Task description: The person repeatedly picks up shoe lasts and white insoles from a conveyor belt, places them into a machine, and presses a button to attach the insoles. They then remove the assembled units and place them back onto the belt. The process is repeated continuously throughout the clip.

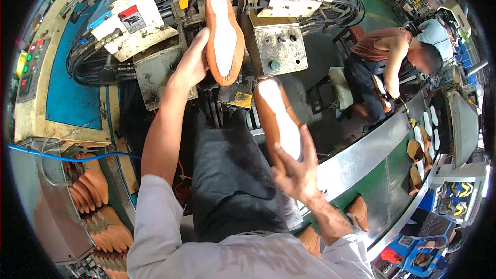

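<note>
My left hand (192,64) grips a tan leather shoe upper (223,39) by its left side, thumb at the edge and the other fingers mostly hidden behind it. Its white sole side faces up, with leather folded in around the rim, and it stands at the middle of the machine (281,46). Closer to me on the right, a second tan shoe upper (274,111) tilts with its white underside up. My right hand (298,170) is closed around its near end, the thumb and fingers lying over the sole.
A control box with a green knob (274,65) flanks the machine. Stacked tan uppers (106,227) lie at left beside a button panel (32,67). A metal-edged conveyor (356,168) on the right carries more uppers (358,213). Beyond it a co-worker (380,57) sits bent over a shoe.
</note>
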Demonstrator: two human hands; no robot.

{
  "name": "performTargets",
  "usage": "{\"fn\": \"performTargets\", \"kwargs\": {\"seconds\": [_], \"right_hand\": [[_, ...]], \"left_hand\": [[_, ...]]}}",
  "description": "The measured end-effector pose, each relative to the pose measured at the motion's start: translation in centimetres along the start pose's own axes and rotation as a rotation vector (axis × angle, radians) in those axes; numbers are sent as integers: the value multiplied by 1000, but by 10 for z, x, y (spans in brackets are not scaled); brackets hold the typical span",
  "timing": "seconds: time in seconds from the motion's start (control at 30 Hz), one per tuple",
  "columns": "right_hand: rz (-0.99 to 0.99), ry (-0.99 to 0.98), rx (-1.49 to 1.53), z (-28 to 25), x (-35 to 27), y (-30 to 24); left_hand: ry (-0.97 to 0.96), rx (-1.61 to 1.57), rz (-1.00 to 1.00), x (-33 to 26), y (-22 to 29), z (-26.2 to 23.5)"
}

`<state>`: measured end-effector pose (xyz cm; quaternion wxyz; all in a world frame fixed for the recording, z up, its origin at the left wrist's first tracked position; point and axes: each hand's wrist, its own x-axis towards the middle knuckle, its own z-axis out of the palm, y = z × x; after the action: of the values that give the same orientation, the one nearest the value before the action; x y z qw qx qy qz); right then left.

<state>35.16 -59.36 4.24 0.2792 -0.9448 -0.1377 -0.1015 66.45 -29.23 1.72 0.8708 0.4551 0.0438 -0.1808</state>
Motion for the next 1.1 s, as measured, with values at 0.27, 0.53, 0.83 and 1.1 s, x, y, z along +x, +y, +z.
{"fn": "performTargets", "kwargs": {"seconds": [0.27, 0.53, 0.83, 1.1], "right_hand": [[-192, 136, -78, -9, 184, -14], [-156, 211, 5, 85, 281, -2], [-175, 258, 116, 100, 274, 14], [-189, 311, 84, 104, 277, 16]], "left_hand": [[-172, 134, 250, -56, 32, 8], [-13, 35, 265, -254, -6, -64], [257, -183, 213, -368, -88, -113], [281, -292, 133, -390, -116, -105]]}}
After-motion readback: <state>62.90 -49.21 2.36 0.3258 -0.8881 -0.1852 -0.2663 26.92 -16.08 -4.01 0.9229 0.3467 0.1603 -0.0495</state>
